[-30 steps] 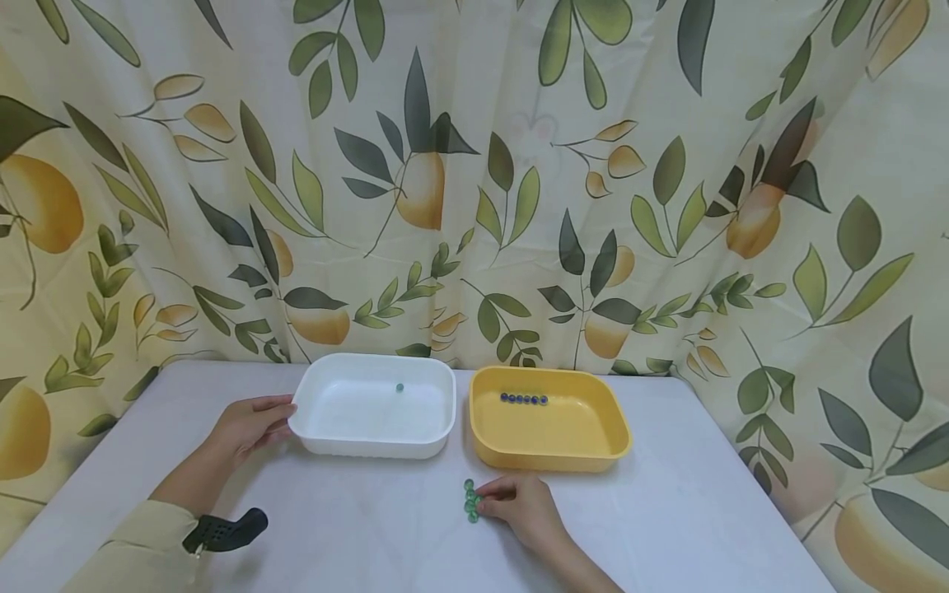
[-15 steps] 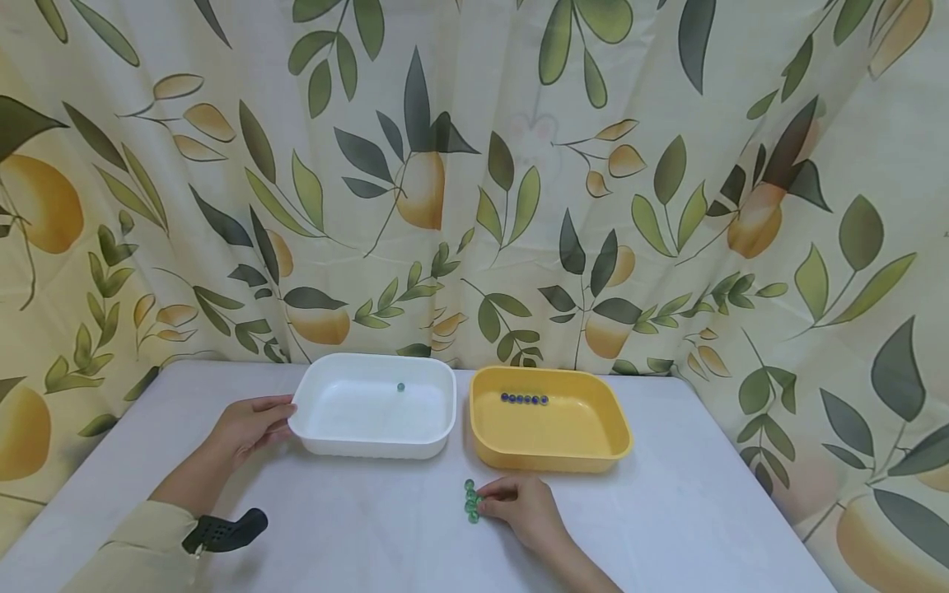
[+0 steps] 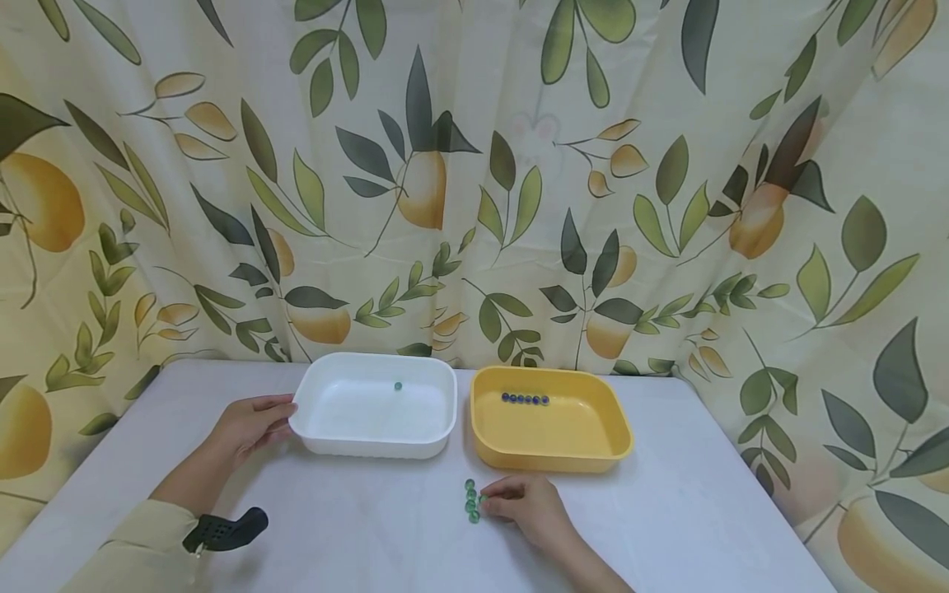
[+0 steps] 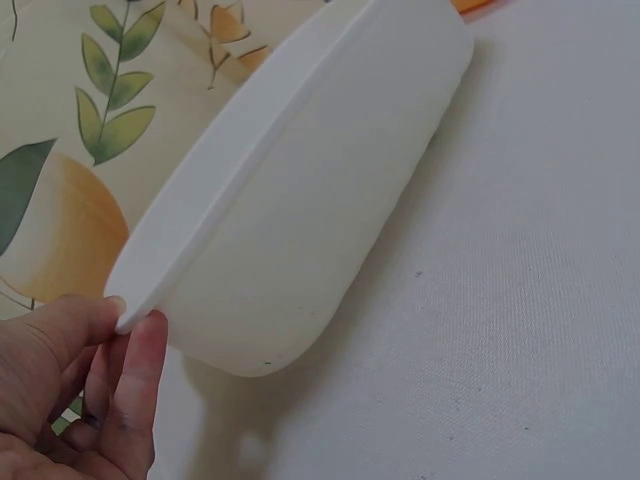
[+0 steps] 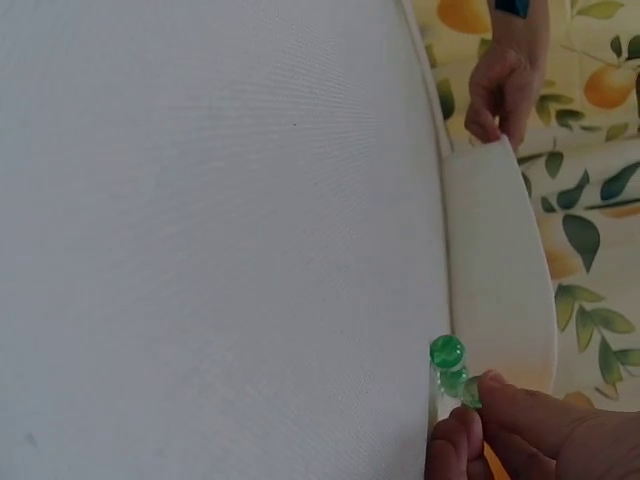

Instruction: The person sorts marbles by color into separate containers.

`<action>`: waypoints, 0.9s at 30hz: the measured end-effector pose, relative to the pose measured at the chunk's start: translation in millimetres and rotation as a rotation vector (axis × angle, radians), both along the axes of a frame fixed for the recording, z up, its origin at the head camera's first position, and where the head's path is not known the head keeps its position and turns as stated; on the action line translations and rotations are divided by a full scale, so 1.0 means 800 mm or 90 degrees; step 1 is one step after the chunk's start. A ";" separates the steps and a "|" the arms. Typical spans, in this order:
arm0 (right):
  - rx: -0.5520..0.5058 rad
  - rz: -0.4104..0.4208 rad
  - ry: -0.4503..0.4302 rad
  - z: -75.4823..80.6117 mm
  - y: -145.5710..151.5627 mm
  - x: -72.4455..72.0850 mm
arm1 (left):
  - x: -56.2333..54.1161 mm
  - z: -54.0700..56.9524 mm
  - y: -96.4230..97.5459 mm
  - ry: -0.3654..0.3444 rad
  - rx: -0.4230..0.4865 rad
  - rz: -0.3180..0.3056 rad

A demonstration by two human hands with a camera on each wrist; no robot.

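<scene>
My left hand point(image 3: 255, 424) pinches the left rim of a white plastic tub point(image 3: 371, 449) between thumb and fingers, as the left wrist view also shows of the tub point(image 4: 300, 210). One green marble point(image 3: 398, 386) lies inside that tub. On the cloth in front of the tubs, my right hand point(image 3: 525, 506) pinches a green marble point(image 5: 472, 391) between thumb and fingertips, mostly covered by them. Just left of its fingertips stands a short line of several green marbles point(image 3: 470, 506). A yellow tub point(image 3: 552, 463) holds a row of several dark blue marbles point(image 3: 521, 399).
Both tubs stand side by side toward the back of a table with a white cloth point(image 3: 356, 527). Behind them hangs a curtain point(image 3: 511, 206) printed with leaves and fruit. A black band point(image 3: 226, 531) is on my left wrist.
My right hand has shifted slightly right with the pinched marble, leaving a small gap to the line. The marble in the white tub has rolled a little. My left hand stays put.
</scene>
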State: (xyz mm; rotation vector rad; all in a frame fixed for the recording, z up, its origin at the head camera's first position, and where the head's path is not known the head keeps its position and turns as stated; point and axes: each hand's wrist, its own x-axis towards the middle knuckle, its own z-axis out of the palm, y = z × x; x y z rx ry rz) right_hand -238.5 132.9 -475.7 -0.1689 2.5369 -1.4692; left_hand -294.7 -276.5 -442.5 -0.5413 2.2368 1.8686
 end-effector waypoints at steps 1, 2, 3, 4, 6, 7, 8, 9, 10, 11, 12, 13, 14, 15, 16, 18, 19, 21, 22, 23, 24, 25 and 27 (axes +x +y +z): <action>-0.005 0.000 -0.002 0.001 0.000 0.000 | 0.000 0.000 0.000 0.000 0.000 0.000; -0.005 0.001 -0.005 0.002 0.000 0.000 | 0.000 0.000 0.000 0.000 -0.001 -0.001; -0.007 0.001 -0.010 0.003 0.000 0.000 | 0.000 0.000 0.000 0.001 -0.002 -0.001; -0.010 0.001 -0.016 0.004 0.000 0.000 | 0.000 0.000 0.000 0.001 -0.001 -0.002; -0.010 0.001 -0.031 0.006 0.000 -0.001 | -0.001 -0.001 -0.001 0.002 0.001 -0.002; -0.011 0.001 -0.038 0.008 0.000 -0.001 | -0.001 -0.002 -0.001 0.003 0.002 -0.003; -0.010 0.000 -0.043 0.009 0.000 -0.001 | -0.001 -0.002 -0.001 0.004 0.002 -0.004; -0.009 0.000 -0.048 0.011 0.001 -0.001 | -0.001 -0.003 -0.002 0.004 0.004 -0.003; -0.010 0.001 -0.053 0.013 0.001 -0.001 | -0.001 -0.003 -0.002 0.005 0.005 -0.003; -0.006 0.001 -0.056 0.014 0.002 -0.002 | -0.002 -0.003 -0.002 0.006 0.005 -0.004; -0.005 0.001 -0.059 0.015 0.002 -0.002 | -0.002 -0.004 -0.002 0.005 0.005 -0.004; -0.005 0.001 -0.063 0.016 0.003 -0.002 | -0.002 -0.004 -0.002 0.005 0.004 -0.004; -0.005 0.001 -0.067 0.017 0.003 -0.002 | -0.002 -0.004 -0.002 0.004 0.003 -0.004; -0.004 0.002 -0.071 0.018 0.003 -0.002 | -0.002 -0.004 -0.002 0.003 0.003 -0.003; -0.007 0.002 -0.071 0.019 0.004 -0.002 | -0.003 -0.004 -0.002 0.003 0.003 -0.003; -0.019 0.004 -0.073 0.020 0.003 -0.001 | -0.003 -0.004 -0.002 0.001 0.001 -0.003; -0.025 0.006 -0.074 0.021 0.003 0.000 | -0.003 -0.004 -0.002 0.001 0.001 -0.003; -0.040 0.011 -0.074 0.023 0.001 0.000 | -0.004 -0.004 -0.002 0.000 0.000 -0.002; -0.049 0.013 -0.075 0.023 0.001 0.000 | -0.004 -0.004 -0.002 -0.001 -0.001 -0.001; -0.059 0.016 -0.079 0.024 0.000 0.001 | -0.004 -0.004 -0.002 -0.001 -0.002 -0.002; -0.068 0.018 -0.082 0.025 -0.001 0.001 | -0.004 -0.005 -0.003 0.001 0.001 -0.002; -0.078 0.022 -0.087 0.027 -0.002 0.001 | -0.004 -0.005 -0.003 0.003 0.003 -0.003; -0.100 0.025 -0.102 0.030 -0.005 0.001 | -0.004 -0.005 -0.003 0.007 0.007 -0.006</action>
